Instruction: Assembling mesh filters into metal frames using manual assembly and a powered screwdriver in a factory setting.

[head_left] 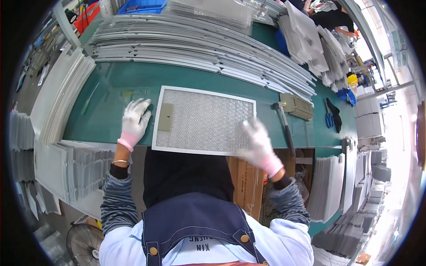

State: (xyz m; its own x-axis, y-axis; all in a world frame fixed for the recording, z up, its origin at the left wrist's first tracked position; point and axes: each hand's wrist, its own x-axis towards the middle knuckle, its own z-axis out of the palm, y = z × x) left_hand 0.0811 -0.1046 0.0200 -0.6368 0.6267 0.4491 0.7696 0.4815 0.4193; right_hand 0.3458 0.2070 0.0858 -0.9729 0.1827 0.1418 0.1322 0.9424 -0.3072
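Observation:
A rectangular metal mesh filter panel (208,119) in a thin white frame lies on the green table in front of me. At its left end a flat khaki piece (165,117) rests on the mesh. My left hand (135,117), in a white glove with a pink cuff, lies on the table just left of the panel, fingers stretched out and holding nothing. My right hand (257,144), gloved the same way, is over the panel's near right corner. Motion smears its fingers, so I cannot tell whether it grips the frame.
Long metal frame strips (195,42) are piled along the back. A hammer (285,126) lies right of the panel, beside a stack of khaki pieces (296,106). Blue-handled pliers (329,119) lie farther right. Stacked panels (62,99) stand at left, and a fan (84,244) below.

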